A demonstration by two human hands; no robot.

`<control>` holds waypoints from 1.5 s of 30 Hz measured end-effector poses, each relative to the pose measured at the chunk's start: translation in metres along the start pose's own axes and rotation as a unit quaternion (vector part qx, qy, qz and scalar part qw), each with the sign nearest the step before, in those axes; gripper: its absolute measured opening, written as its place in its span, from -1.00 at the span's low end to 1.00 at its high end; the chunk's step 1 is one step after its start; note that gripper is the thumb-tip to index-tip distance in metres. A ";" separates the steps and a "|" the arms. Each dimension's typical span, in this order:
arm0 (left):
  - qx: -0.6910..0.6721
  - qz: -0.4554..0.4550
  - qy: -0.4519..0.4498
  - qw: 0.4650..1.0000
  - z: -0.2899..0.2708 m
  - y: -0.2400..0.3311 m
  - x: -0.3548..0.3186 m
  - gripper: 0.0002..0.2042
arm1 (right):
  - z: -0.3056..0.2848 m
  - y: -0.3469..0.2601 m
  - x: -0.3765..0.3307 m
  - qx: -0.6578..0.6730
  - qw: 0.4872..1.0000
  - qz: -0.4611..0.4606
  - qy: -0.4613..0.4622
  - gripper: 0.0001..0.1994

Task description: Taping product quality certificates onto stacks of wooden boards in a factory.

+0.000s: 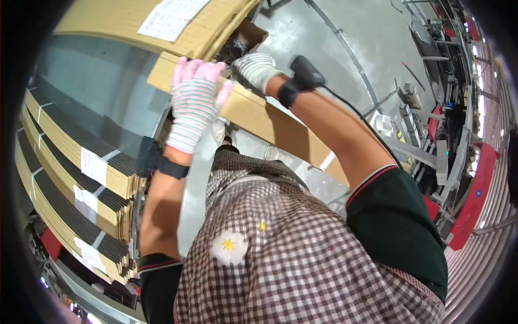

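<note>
My left hand, in a striped glove with pink fingertips, lies flat on a long flattened cardboard sheet, fingers curled over its upper edge. My right hand, in a striped white glove, grips the same sheet's top edge a little to the right. A black device is strapped at my right wrist, and a black band sits on my left wrist. The sheet runs diagonally from the upper middle down to the right.
A bundle of flat cardboard with a white label lies above the hands. Strapped stacks of flat cardboard fill the left side. Grey floor stretches behind, with metal racks and red machinery at the right. A checked apron fills the lower middle.
</note>
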State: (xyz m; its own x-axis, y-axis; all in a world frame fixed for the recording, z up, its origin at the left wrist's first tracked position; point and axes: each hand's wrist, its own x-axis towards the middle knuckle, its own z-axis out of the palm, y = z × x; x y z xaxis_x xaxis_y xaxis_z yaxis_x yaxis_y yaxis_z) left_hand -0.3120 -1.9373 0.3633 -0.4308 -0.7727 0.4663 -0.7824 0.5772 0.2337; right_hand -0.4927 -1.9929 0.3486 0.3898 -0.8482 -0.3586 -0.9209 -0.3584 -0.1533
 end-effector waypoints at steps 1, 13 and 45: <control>0.045 -0.005 -0.054 0.998 -0.003 0.007 0.004 -0.63 | 0.004 0.010 -0.016 -0.009 1.000 0.019 -0.004 -0.70; -0.087 0.186 -0.427 0.880 0.040 0.359 0.006 -0.27 | 0.043 0.132 -0.506 0.699 0.566 0.279 0.338 -0.45; -0.531 -0.199 -0.013 0.824 -0.137 0.300 -0.246 -0.42 | 0.114 -0.051 -0.435 0.513 0.845 -0.134 0.067 -0.27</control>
State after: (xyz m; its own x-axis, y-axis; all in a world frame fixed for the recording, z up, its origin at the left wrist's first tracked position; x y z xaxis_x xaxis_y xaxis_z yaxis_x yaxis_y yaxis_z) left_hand -0.3786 -1.5380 0.4358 -0.2554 -0.9540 0.1570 -0.0363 0.1717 0.9845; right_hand -0.6149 -1.5606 0.4072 0.5174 -0.8512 -0.0884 -0.2870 -0.0753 -0.9550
